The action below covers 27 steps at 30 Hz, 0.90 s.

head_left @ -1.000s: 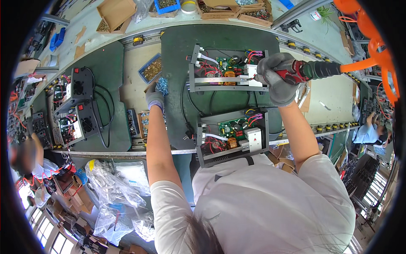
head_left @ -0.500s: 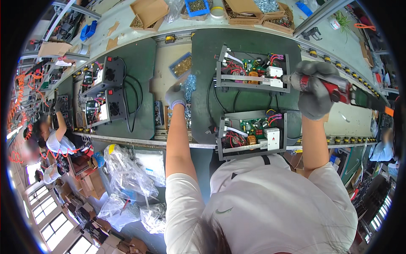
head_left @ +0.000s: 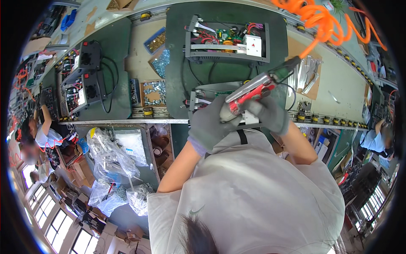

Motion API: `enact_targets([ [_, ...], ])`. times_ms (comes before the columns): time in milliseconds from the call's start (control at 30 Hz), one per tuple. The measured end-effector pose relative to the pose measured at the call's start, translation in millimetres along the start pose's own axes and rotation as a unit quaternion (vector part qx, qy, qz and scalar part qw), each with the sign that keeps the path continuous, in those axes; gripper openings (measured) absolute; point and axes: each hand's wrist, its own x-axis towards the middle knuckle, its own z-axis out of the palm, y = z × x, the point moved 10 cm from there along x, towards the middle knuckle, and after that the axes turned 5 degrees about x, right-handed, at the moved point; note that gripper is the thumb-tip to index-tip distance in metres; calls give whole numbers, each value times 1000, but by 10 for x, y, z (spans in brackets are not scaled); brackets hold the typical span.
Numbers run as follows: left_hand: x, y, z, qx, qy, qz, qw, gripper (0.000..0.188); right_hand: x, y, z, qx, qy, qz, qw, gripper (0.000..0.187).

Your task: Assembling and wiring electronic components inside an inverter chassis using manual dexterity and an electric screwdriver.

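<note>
My right hand, in a grey glove, grips a red and silver power screwdriver low over the near open-topped device. The tool slants, its nose toward my left hand, also gloved. The fingers of that hand are closed at the nose; anything small between them is hidden. Both hands and the tool cover much of the near device. Beyond it stands a similar open metal case with a green circuit board, coloured wires and a white block. An orange coiled hose reaches the tool's rear end.
Left of the green board are a blue tray of brass-coloured parts, silvery screws and a box of small metal parts. Two cased units stand farther left. Metal strips lie on cardboard at right. Co-workers appear at both sides.
My left hand has come from the small-parts trays to the screwdriver's nose. My right hand has brought the screwdriver down from the far device toward my body. The whole view has shifted.
</note>
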Motion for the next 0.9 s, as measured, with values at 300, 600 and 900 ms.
enact_targets([
  [300, -427, 443, 382, 358, 87, 234, 900, 34, -25, -17, 166, -476, -187, -155, 845, 31],
  [600, -761, -644, -86, 238, 215, 41, 946, 99, 0, 859, -172, -360, -336, 100, 865, 56],
  [900, -716, -1655, 411, 137, 14, -111, 984, 154, 300, 1075, -40, -515, -355, 173, 761, 56],
])
